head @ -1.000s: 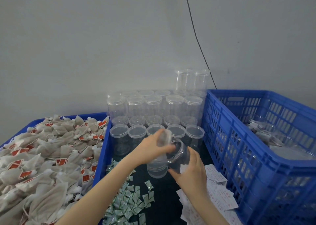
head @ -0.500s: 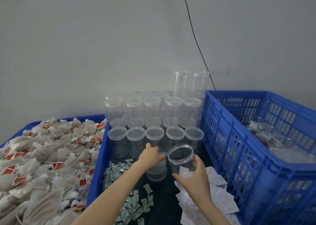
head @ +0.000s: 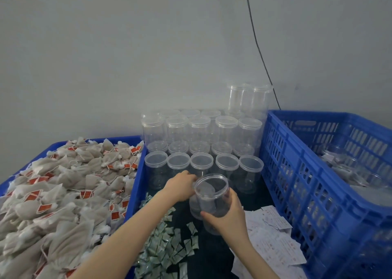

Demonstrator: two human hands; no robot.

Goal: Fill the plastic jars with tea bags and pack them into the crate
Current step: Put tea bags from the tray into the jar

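Observation:
My right hand (head: 230, 218) grips an open, empty clear plastic jar (head: 212, 196) and holds it upright above the dark tabletop. My left hand (head: 181, 186) reaches just behind the jar's left side, at the top of a short stack of clear lids (head: 194, 207). The jar hides its fingertips. Tea bags (head: 63, 193) with red tags fill the blue bin on the left. The blue slotted crate (head: 282, 172) stands on the right, with jars (head: 350, 172) lying inside it.
Rows of lidded empty jars (head: 226, 128) stand stacked against the grey wall behind my hands. Small green-silver sachets (head: 165, 247) lie heaped between my arms. White paper slips (head: 275, 236) lie beside the crate. A black cable (head: 258, 45) runs down the wall.
My left hand took the lid off the jar and lowered it to the lid stack. My right hand brought the open jar upright and nearer.

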